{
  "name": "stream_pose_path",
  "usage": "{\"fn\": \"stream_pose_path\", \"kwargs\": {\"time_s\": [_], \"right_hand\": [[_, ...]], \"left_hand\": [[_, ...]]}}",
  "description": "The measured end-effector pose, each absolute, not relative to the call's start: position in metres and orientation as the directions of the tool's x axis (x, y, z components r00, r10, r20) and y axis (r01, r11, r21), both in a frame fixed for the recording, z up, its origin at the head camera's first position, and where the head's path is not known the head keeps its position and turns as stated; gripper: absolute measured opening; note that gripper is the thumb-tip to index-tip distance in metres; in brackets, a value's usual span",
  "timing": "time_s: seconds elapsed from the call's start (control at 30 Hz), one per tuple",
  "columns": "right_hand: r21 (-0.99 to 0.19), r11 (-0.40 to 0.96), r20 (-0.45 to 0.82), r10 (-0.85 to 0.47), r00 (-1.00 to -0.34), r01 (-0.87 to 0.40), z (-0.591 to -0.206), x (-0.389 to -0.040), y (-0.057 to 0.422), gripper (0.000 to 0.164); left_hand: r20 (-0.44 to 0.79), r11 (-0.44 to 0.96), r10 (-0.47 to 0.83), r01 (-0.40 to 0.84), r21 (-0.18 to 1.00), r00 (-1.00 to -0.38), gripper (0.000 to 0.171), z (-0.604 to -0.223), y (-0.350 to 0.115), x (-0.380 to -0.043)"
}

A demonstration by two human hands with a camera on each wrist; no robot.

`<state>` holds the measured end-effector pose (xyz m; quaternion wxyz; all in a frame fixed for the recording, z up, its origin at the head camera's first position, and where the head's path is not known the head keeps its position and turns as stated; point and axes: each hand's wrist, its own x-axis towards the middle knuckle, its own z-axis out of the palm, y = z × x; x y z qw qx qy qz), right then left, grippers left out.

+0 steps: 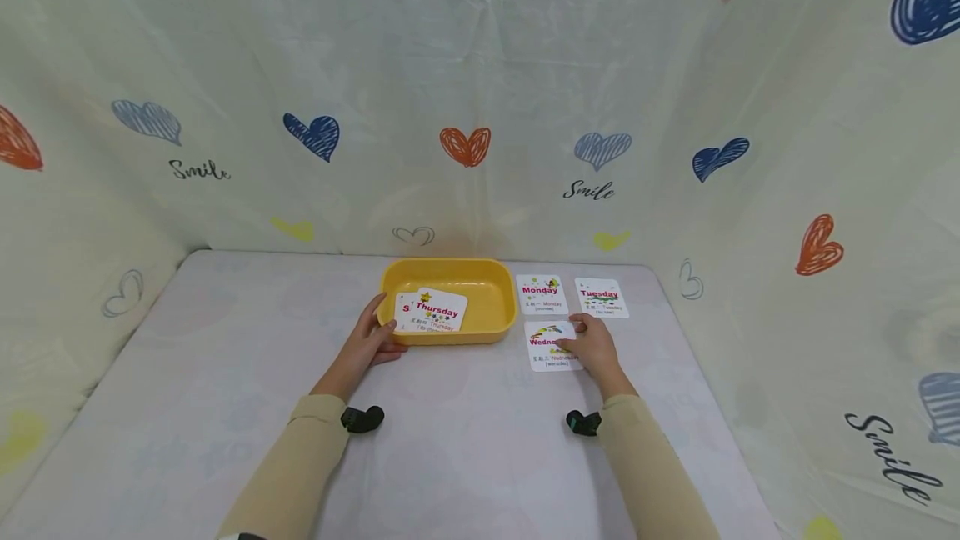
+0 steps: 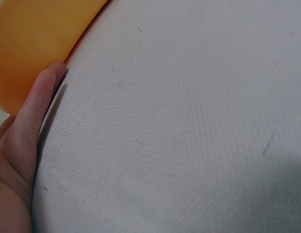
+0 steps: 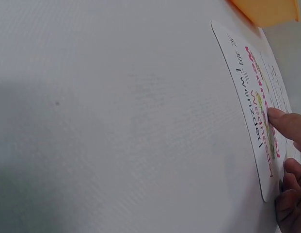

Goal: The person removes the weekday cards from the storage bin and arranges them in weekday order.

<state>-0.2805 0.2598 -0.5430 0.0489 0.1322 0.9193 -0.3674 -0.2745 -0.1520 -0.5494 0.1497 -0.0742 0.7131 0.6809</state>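
My left hand (image 1: 364, 343) grips the front left corner of a yellow tray (image 1: 480, 338), its thumb at the rim and other fingers against the outside. Inside the tray a Thursday card (image 1: 444, 311) partly covers another card (image 1: 402, 315) whose word starts with S. To the tray's right, my right hand (image 1: 597, 352) holds the right side of a Wednesday card (image 1: 542, 352), thumb on its printed face and curled fingers at the edge. In the right wrist view, the Wednesday card (image 3: 242, 77) looks flat on the table; part of its word is hidden by the thumb.
Behind the Wednesday card lies a Monday card (image 1: 542, 307), with a Tuesday card (image 1: 603, 307) to its right. The white table (image 1: 450, 440) meets a curtain (image 1: 390, 90) printed with hearts at the back and sides.
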Motion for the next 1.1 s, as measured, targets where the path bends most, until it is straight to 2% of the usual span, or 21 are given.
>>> {"fn": "stream_pose_path", "kwargs": {"time_s": [0.13,0.33,0.57,0.87,1.1], "right_hand": [[-0.685,0.678,-0.166,0.213,-0.963,0.268,-0.543,-0.28,0.259,0.062],[-0.813,0.53,-0.132,0.238,-0.962,0.242,-0.523,-0.28,0.243,0.058],[-0.883,0.453,-0.064,0.144,-0.988,0.123,-0.49,-0.282,0.198,0.056],[-0.936,0.352,0.027,0.045,-0.999,-0.01,-0.488,-0.286,0.147,0.05],[-0.936,0.352,0.023,-0.025,-0.999,-0.03,-0.49,-0.287,0.122,0.047]], "left_hand": [[-0.317,0.065,0.096,-0.312,0.948,-0.944,0.067,-0.55,-0.152,-0.273],[-0.314,0.066,0.101,-0.309,0.949,-0.944,0.067,-0.552,-0.152,-0.272],[-0.306,0.068,0.099,-0.3,0.951,-0.947,0.067,-0.551,-0.152,-0.272],[-0.312,0.06,0.101,-0.307,0.95,-0.945,0.067,-0.549,-0.154,-0.273],[-0.307,0.055,0.111,-0.303,0.952,-0.945,0.065,-0.549,-0.153,-0.273]]}}
